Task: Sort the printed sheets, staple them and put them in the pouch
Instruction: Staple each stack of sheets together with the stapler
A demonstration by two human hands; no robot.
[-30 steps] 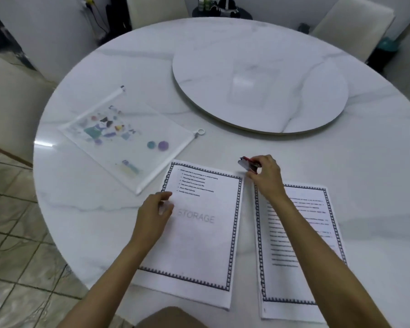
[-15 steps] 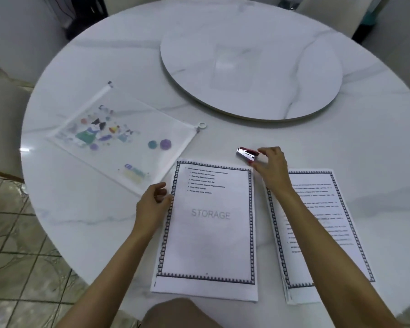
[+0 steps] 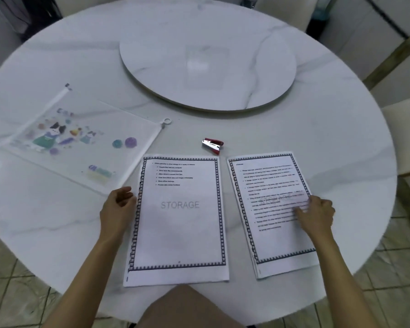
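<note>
- Our left hand (image 3: 117, 209), loosely curled, empty, rests beside the white bordered "STORAGE" sheet (image 3: 179, 218); right hand (image 3: 316, 215), fingers spread flat, presses the text-heavy sheet stack (image 3: 271, 209).
- Small red-and-silver stapler (image 3: 212, 145) lies untouched above the sheets; translucent zip pouch w/ cartoon stickers (image 3: 81, 143) lies to the left, apparently shut.
- Sorting looks underway; stapling & pouching left.

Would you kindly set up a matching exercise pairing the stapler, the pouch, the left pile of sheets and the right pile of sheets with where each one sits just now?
Things:
1. stapler
2. pouch
3. left pile of sheets
4. right pile of sheets

Places:
A. under the right hand's fingertips
B. lying free on the table, beyond both piles
C. far left, zip ring toward the centre
D. beside the left hand, headed STORAGE

Pairs: 1-B, 2-C, 3-D, 4-A
</note>
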